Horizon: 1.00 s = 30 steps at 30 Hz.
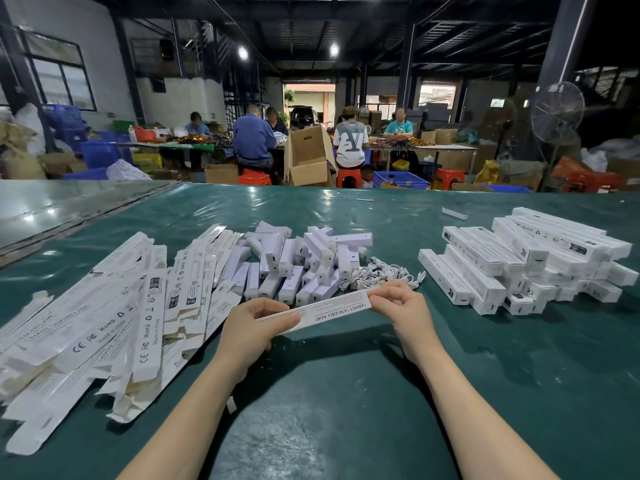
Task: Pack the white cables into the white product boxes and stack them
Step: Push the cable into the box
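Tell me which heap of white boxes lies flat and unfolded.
The heap on the left: its boxes lie flattened with loose flaps, while the stack on the right is squared-up and closed.

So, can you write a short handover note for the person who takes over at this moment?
Hands: left hand and right hand each grip one end of a white box above the green table.
Things: flat boxes piled at left; white cables heaped at centre, beside loose white units; closed boxes stacked at right.
Done: that stack.
Left: many flat boxes and cables.
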Tool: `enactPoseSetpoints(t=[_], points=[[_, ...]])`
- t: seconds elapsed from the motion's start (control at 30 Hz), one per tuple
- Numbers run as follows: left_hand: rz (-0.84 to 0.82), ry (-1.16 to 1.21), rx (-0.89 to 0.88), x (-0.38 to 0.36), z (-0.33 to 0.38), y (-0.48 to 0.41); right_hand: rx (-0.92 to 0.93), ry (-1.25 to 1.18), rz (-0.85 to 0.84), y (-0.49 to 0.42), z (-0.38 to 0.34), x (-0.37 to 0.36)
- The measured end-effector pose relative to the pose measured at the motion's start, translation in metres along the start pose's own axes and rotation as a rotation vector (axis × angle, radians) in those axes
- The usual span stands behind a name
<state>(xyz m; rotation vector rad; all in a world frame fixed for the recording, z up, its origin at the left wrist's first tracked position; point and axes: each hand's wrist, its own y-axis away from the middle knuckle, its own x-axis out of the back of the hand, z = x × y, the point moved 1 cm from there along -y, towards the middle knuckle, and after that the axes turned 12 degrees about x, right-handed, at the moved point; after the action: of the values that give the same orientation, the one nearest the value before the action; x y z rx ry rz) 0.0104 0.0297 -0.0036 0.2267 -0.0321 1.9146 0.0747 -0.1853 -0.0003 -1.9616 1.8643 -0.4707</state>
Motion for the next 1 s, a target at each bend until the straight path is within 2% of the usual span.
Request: enactPoseSetpoints(t=[0.1, 0.17, 0.23, 0.3, 0.37, 0.53, 0.73, 1.0], points=[[0.018, 0.018, -0.001, -0.001, 0.000, 0.000, -0.192, -0.219, -0.012, 0.001, 0.004, -0.004], [0.008, 0.005, -0.010, -0.002, 0.000, 0.000, -0.263, -0.281, 0.031, 0.002, 0.005, -0.005], [-0.010, -0.008, -0.017, -0.002, 0.000, 0.000, -0.198, -0.204, 0.107, 0.004, 0.003, -0.007], [-0.023, -0.008, -0.014, -0.001, 0.000, -0.001, -0.054, -0.027, 0.162, 0.005, 0.001, -0.008], [-0.031, 0.022, -0.003, 0.000, -0.001, -0.002, 0.016, 0.044, 0.151, 0.005, 0.000, -0.009], [-0.037, 0.064, 0.005, 0.000, -0.002, -0.004, -0.108, -0.166, 0.100, 0.005, -0.004, -0.013], [-0.023, 0.055, -0.008, 0.000, -0.004, -0.004, -0.043, -0.177, 0.093, 0.008, -0.002, -0.017], [-0.005, 0.051, -0.016, 0.000, -0.004, -0.003, -0.082, -0.281, 0.042, 0.007, -0.004, -0.012]])
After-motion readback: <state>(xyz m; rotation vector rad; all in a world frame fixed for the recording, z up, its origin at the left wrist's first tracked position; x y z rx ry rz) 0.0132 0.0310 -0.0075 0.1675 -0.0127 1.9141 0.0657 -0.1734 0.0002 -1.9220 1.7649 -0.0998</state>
